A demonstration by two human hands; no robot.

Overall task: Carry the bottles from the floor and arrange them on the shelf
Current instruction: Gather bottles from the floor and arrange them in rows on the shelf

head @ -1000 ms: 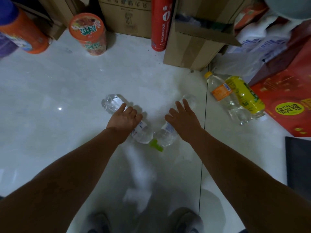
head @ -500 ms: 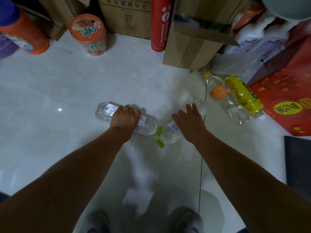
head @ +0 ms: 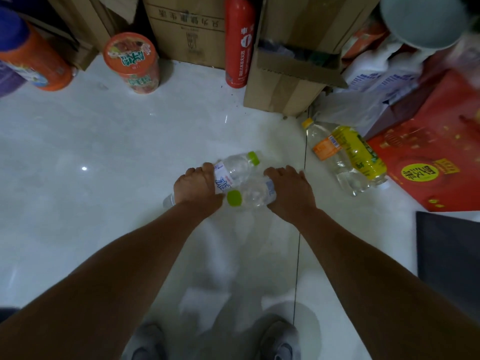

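Note:
My left hand grips a clear water bottle around its white-and-blue label; its green cap points up and to the right. My right hand grips a second clear bottle, whose green cap faces towards me. Both bottles are lifted off the white floor and cross each other between my hands. Two more bottles lie on the floor to the right: a clear one with an orange label and a yellow-labelled one. No shelf is in view.
Cardboard boxes and a red extinguisher can line the back. An instant-noodle cup and an orange tub stand at the back left. A red gift box and a dark mat lie at the right. My shoes show below.
Both hands closed around the bottles and lifted them off the floor. The left bottle swung round so its cap points up right; the right bottle's cap turned towards me. The hands came closer together.

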